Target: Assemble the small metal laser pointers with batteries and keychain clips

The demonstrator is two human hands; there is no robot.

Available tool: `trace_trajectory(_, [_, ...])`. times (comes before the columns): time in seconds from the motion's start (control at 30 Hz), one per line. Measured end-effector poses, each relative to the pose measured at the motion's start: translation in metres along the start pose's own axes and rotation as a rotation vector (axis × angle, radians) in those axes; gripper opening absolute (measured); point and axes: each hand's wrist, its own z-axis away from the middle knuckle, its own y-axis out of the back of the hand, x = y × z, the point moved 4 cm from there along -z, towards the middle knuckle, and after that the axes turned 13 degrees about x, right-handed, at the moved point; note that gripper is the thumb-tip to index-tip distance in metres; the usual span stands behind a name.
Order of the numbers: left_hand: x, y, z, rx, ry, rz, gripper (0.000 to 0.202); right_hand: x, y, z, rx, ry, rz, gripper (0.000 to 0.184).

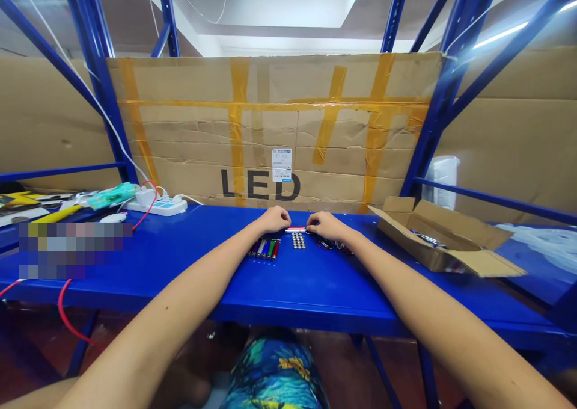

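Slim red tube [295, 230], pinched between left hand [273, 219] and right hand [325, 224], blue table [293, 289]

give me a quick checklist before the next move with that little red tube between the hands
1. Left hand grips the red and silver tube: ok, fingers at its left end.
2. Right hand grips the other end: ok.
3. Tube open or closed: cannot tell, too small.
4. Button cells near: ok, clustered just below the tube on the blue table.
5. Row of coloured tubes kept apart: ok, side by side beneath the left hand.
6. Cardboard box open: ok, flaps spread, to the right.
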Motion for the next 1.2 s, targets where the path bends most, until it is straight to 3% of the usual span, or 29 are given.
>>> trace_trajectory(0.27, [-0.002, -0.005, 0.001, -0.088, -0.010, 0.040, 0.020, -0.004, 0.004, 0.004, -0.016, -0.001, -0.026, 0.010])
trace_trajectory(0.77, [-0.001, 0.000, 0.004, -0.056, -0.009, 0.052, 0.018, -0.003, 0.006, 0.006, -0.002, 0.004, 0.004, 0.012])
trace_trajectory(0.97, [-0.007, 0.013, 0.009, -0.015, 0.009, 0.085, 0.017, -0.003, 0.007, 0.005, 0.046, 0.003, 0.021, 0.015])
trace_trajectory(1.13, [-0.002, 0.034, 0.021, -0.120, -0.058, 0.049, 0.014, -0.037, 0.020, 0.015, 0.210, 0.183, 0.021, 0.016])
trace_trajectory(1.2, [0.002, 0.038, 0.026, -0.194, -0.098, 0.015, 0.014, -0.061, 0.022, 0.027, 0.190, 0.313, -0.027, 0.019])
